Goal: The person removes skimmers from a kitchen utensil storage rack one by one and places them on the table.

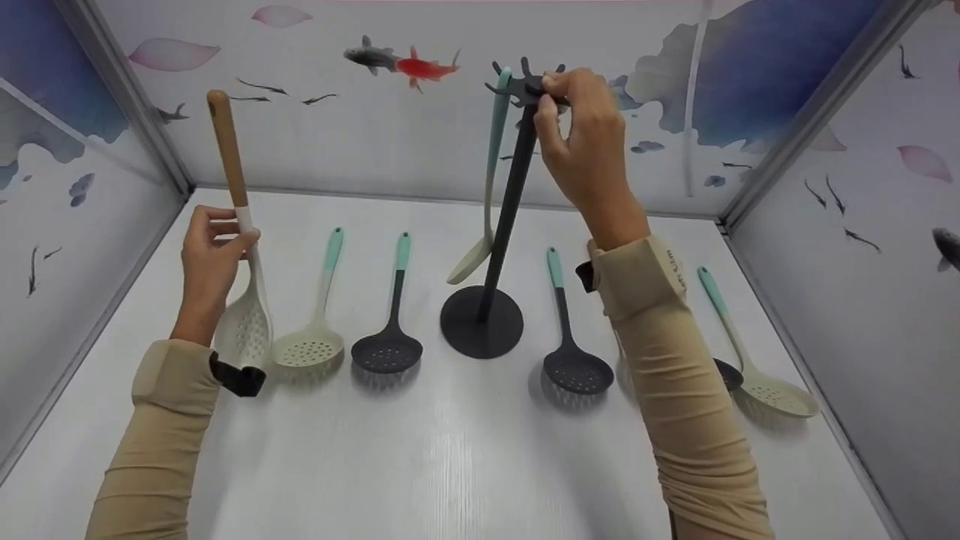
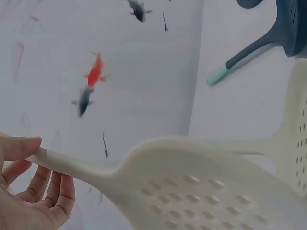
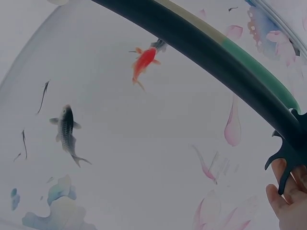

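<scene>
My left hand [image 1: 212, 259] pinches a white skimmer [image 1: 244, 330] at its neck, just below the wooden handle [image 1: 229, 150]. The skimmer stands nearly upright, handle up, its perforated bowl low beside my wrist. In the left wrist view the holed bowl [image 2: 192, 191] fills the lower part. At the top of a black utensil stand [image 1: 510, 202], my right hand [image 1: 592, 135] grips the hooked rim between thumb and fingers. From a hook on its left side hangs a cream-headed utensil [image 1: 495, 142] with a mint handle. The right wrist view shows the hooks [image 3: 283, 158] against the fingertips.
Left of the stand's round base [image 1: 480, 322] lie a cream skimmer [image 1: 307, 350] and a black skimmer [image 1: 387, 352]. Right of it lie another black skimmer [image 1: 577, 370] and a cream one [image 1: 776, 396] overlapping a dark utensil [image 1: 727, 373]. My right forearm partly hides another utensil. Printed walls enclose the table.
</scene>
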`<state>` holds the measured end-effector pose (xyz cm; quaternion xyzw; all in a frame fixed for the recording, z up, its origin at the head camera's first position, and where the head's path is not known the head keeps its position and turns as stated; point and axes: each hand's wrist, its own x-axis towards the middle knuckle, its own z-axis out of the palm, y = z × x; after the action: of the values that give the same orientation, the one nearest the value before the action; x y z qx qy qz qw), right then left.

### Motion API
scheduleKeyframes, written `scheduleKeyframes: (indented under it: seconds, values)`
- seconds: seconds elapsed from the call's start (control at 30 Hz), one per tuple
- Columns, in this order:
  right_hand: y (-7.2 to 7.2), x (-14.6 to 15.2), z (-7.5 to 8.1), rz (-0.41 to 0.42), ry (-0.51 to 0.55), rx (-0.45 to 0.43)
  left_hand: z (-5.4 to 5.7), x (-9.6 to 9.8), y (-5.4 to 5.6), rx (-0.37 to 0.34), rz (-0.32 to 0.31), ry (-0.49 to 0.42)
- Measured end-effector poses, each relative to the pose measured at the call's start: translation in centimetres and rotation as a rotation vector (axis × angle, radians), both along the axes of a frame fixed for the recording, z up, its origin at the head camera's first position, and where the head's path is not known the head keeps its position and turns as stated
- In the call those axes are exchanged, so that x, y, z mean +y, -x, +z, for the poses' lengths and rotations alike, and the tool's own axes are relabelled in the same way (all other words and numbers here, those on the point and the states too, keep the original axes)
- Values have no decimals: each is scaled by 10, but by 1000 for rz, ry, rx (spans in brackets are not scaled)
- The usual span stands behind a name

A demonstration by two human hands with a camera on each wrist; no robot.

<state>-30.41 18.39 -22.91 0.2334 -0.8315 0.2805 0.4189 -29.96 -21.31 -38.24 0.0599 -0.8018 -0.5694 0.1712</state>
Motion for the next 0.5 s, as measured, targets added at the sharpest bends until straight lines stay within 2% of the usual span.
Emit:
scheduleKeyframes:
  seconds: [0.13,0.27,0.37,0.5]
  values:
    - [0,0,0,-1,-3,-1,-16,-18,4,-66,78,-40]
    - [0,0,1,3,1,-1,-34,-31,8,-130,133,-25]
    - [1,0,1,9,8,7,-45,-39,12,-190,144,-8]
    - [1,0,0,18,14,17,-52,-42,19,-238,138,49]
